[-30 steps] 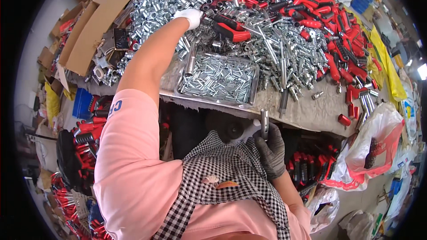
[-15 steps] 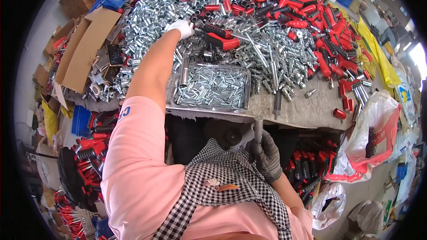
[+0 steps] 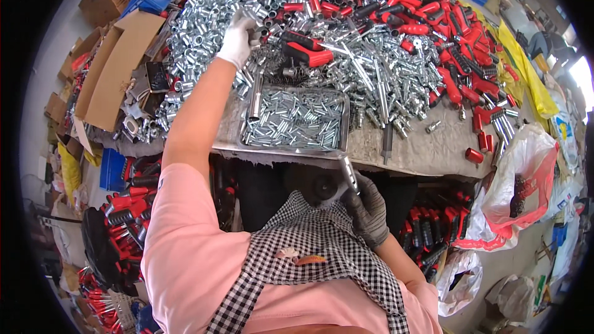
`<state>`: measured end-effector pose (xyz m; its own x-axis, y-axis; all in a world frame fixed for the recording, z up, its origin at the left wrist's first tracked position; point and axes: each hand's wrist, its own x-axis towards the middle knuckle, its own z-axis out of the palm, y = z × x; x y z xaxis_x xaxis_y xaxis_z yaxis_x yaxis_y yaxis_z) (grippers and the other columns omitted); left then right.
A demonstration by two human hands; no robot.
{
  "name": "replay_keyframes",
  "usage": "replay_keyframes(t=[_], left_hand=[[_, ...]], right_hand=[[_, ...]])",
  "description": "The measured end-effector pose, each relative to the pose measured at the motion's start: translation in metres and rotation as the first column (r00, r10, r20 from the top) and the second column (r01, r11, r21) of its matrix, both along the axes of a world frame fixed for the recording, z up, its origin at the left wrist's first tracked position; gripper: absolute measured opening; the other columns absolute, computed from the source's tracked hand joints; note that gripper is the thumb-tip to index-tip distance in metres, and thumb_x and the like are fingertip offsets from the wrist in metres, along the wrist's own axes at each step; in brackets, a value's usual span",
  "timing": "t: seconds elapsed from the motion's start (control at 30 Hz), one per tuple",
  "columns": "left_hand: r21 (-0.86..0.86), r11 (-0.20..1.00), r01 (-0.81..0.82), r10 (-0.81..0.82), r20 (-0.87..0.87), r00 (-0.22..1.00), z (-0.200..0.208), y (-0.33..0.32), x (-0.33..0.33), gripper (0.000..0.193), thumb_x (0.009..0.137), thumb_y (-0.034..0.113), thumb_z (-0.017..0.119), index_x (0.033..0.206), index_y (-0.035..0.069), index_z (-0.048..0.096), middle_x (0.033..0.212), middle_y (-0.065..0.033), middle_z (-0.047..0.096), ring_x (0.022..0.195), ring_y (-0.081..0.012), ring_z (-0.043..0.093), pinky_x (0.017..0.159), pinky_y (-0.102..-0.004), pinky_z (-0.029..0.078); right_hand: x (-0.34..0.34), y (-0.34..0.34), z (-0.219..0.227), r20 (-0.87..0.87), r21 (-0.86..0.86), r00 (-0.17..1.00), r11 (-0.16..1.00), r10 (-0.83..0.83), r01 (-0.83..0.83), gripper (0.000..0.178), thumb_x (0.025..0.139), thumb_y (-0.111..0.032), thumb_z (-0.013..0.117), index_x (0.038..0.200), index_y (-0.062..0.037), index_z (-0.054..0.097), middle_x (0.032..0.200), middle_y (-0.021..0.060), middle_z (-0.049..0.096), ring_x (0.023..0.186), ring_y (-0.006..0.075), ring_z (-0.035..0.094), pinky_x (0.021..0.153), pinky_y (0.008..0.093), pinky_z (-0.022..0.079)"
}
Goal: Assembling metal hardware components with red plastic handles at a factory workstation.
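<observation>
My left hand [image 3: 237, 40], in a white glove, reaches over the heap of shiny metal sleeves [image 3: 201, 34]. Its fingers curl down among the sleeves at the heap's right side, and what they pinch is hidden. Below the table's front edge, my right hand [image 3: 370, 210] wears a dark grey glove and is closed around a silver metal tube [image 3: 349, 174]. The tube tilts, its upper end near the tray's corner. Between the hands lies a metal tray [image 3: 297, 149] of small pins [image 3: 294, 120], with a longer silver tube [image 3: 256, 98] resting across its left side.
Red and black handles [image 3: 427, 15] pile up at the back right, beside slim metal rods [image 3: 377, 80]. Springs and a red-black handle [image 3: 307, 49] lie behind the tray. An open cardboard box [image 3: 114, 74] stands left. A white-red sack [image 3: 520, 192] hangs at right.
My left hand has moved back and slightly left over the sleeves, its fingers now curled down. The tube in my right hand has tipped from upright to a leftward slant.
</observation>
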<state>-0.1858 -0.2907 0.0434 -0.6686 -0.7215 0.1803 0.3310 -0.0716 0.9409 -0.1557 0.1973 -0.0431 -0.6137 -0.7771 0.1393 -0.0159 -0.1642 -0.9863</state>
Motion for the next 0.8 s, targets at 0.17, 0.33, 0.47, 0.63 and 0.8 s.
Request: replay_keyframes(t=[0.17, 0.33, 0.47, 0.63, 0.8], left_hand=[[-0.236, 0.946, 0.221, -0.198, 0.117, 0.973, 0.032, 0.157, 0.075, 0.049, 0.089, 0.01, 0.05, 0.132, -0.007, 0.036, 0.088, -0.0112, 0.062, 0.063, -0.0146, 0.057, 0.058, -0.0251, 0.048], [-0.46, 0.75, 0.475, -0.265, 0.449, 0.853, 0.001, 0.254, 0.12, 0.029, 0.089, 0.007, 0.061, 0.117, 0.0, 0.058, 0.085, -0.0111, 0.069, 0.066, -0.0171, 0.067, 0.061, -0.0296, 0.055], [-0.679, 0.412, 0.608, -0.417, 0.453, 0.788, -0.01, 0.274, 0.118, 0.032, 0.081, 0.023, 0.076, 0.106, 0.005, 0.066, 0.084, -0.0109, 0.069, 0.071, -0.0237, 0.068, 0.064, -0.0332, 0.054], [-0.47, 0.323, 0.822, -0.507, 0.647, 0.569, -0.003, 0.284, 0.104, 0.032, 0.075, 0.026, 0.08, 0.097, 0.005, 0.068, 0.086, -0.0097, 0.07, 0.073, -0.0275, 0.068, 0.065, -0.0333, 0.054], [-0.926, 0.12, 0.357, -0.001, 0.359, 0.933, 0.011, 0.25, 0.077, 0.051, 0.071, 0.042, 0.08, 0.104, 0.007, 0.067, 0.101, -0.015, 0.065, 0.098, -0.0338, 0.062, 0.082, -0.0409, 0.052]], right_hand=[[-0.01, -0.013, -0.02, -0.198, 0.06, 0.976, 0.993, -0.085, 0.098, 0.035, 0.094, -0.011, 0.058, 0.128, -0.002, 0.052, 0.106, 0.0087, 0.064, 0.092, 0.0165, 0.06, 0.085, 0.0275, 0.047], [-0.021, -0.025, -0.028, -0.387, 0.128, 0.922, 0.991, 0.008, 0.045, 0.039, 0.086, -0.008, 0.064, 0.124, -0.0039, 0.057, 0.103, 0.0148, 0.066, 0.093, 0.022, 0.064, 0.082, 0.0335, 0.051], [-0.007, -0.028, -0.001, 0.056, -0.184, 0.993, 0.979, 0.103, -0.091, 0.069, 0.078, -0.014, 0.079, 0.136, -0.0048, 0.044, 0.123, 0.0142, 0.06, 0.109, 0.0225, 0.06, 0.092, 0.0349, 0.05], [-0.011, -0.023, -0.004, -0.194, -0.119, 0.935, 0.939, 0.297, -0.323, 0.087, 0.077, -0.025, 0.083, 0.145, -0.0046, 0.033, 0.135, 0.0114, 0.051, 0.127, 0.0229, 0.048, 0.106, 0.0378, 0.039], [-0.022, -0.007, 0.029, 0.537, -0.148, 0.831, 0.986, 0.147, -0.079, 0.055, 0.091, -0.018, 0.066, 0.138, -0.0021, 0.042, 0.102, 0.0065, 0.062, 0.085, 0.0132, 0.06, 0.07, 0.025, 0.05]])
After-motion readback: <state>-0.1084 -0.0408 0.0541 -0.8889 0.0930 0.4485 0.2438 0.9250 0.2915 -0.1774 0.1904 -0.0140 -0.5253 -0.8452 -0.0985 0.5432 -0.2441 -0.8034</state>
